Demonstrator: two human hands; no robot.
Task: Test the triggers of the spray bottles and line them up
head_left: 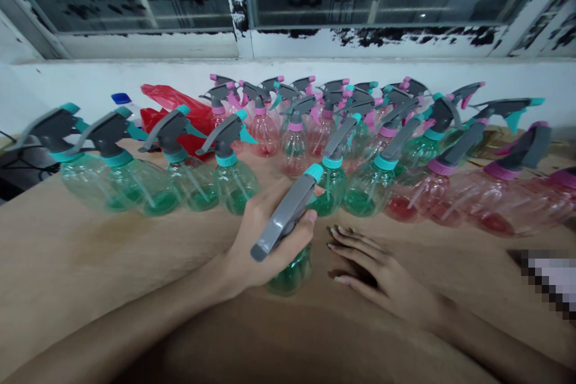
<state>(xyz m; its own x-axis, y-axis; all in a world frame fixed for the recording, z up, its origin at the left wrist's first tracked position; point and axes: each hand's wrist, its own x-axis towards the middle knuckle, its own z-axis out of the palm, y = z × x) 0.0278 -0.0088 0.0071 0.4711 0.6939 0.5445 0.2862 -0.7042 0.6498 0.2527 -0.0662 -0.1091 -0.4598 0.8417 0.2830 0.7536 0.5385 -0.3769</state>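
My left hand (258, 237) is wrapped round the neck of a green spray bottle (290, 273) near the front edge of the table. The bottle's grey trigger head (288, 210), with a turquoise nozzle, shows above my fingers and points away from me. My right hand (382, 270) rests on the tabletop just right of that bottle, fingers stretched out, holding nothing. Directly beyond my hands stands a row of similar bottles, among them a green spray bottle (366, 195) and, further right, a pink spray bottle (411, 195). My left fingers hide the held bottle's collar.
Several pink and green spray bottles crowd the back of the wooden table (148, 264). A red plastic bag (180, 108) lies behind the left row, beside a blue-capped bottle (121, 99). A pixelated object (555, 279) sits at the right edge. Windows rise behind the white wall.
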